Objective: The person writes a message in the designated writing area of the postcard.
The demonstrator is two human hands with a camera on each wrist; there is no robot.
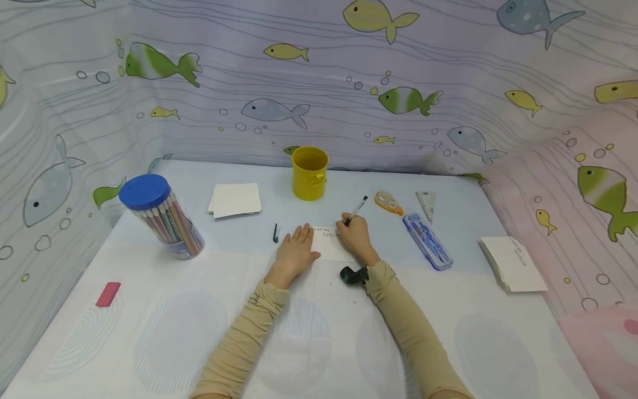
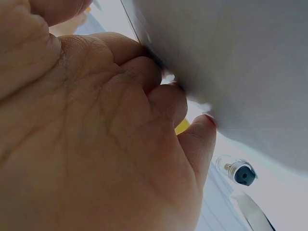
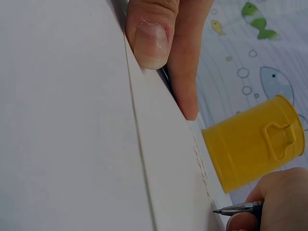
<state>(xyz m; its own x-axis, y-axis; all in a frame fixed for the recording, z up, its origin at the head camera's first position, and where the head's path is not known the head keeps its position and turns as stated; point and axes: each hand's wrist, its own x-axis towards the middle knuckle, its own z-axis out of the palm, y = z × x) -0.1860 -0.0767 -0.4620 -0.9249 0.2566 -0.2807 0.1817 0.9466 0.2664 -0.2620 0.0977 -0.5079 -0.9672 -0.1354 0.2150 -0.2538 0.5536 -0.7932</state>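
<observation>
A white card (image 1: 334, 252) with small handwriting lies in the middle of the table. My left hand (image 1: 296, 256) rests flat on its left part, fingers straight. The left wrist view shows that hand's palm (image 2: 110, 130), fingertips down at the surface. My right hand (image 1: 357, 235) pinches a pen (image 1: 357, 206) over the card's right side. In the right wrist view the pen's metal tip (image 3: 226, 210) is right at the end of the written line, and the left thumb (image 3: 151, 43) lies on the card. A black pen cap (image 1: 276, 233) lies left of my left hand.
A yellow mug (image 1: 309, 174) stands behind the card. Farther left are stacked blank cards (image 1: 236, 200), a blue-lidded jar of pencils (image 1: 171, 221) and a red block (image 1: 108, 294). Correction tape (image 1: 388, 203), a set square (image 1: 427, 205), a blue case (image 1: 427, 241) and written cards (image 1: 515, 263) lie right.
</observation>
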